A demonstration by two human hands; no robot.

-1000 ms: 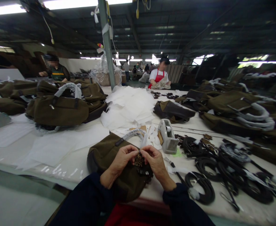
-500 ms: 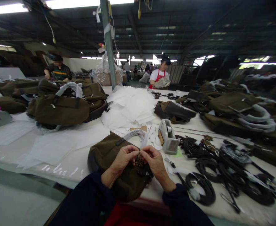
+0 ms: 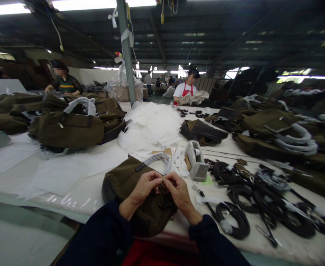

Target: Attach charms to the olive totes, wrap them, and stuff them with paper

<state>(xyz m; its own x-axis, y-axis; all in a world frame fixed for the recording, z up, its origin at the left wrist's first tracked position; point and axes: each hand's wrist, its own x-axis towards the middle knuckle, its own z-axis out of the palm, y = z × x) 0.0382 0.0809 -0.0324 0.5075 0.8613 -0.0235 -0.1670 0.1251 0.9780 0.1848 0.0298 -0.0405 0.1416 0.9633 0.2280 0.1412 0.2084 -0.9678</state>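
An olive green bag (image 3: 123, 177) with dark trim lies at the table's front edge, its handle (image 3: 158, 159) wrapped in clear plastic. Over the bag, my left hand (image 3: 145, 188) and my right hand (image 3: 180, 192) meet fingertip to fingertip. Both pinch the top of a small brown patterned piece (image 3: 162, 189), which hangs between them and is partly covered by the fingers. Small dark parts (image 3: 165, 206) rest below it on the bag; their details are blurred.
A grey tape dispenser (image 3: 197, 162) stands beyond my right hand. Coiled black straps (image 3: 234, 221) with metal clips lie at right. White sheets (image 3: 153, 123) are piled behind the bag. More olive bags (image 3: 70, 129) sit left and right. Two people work across the table.
The view has shifted slightly. My fingertips have come closer together over the brown piece, which shows less now. The person in the red apron has spread the pale cloth to the right.
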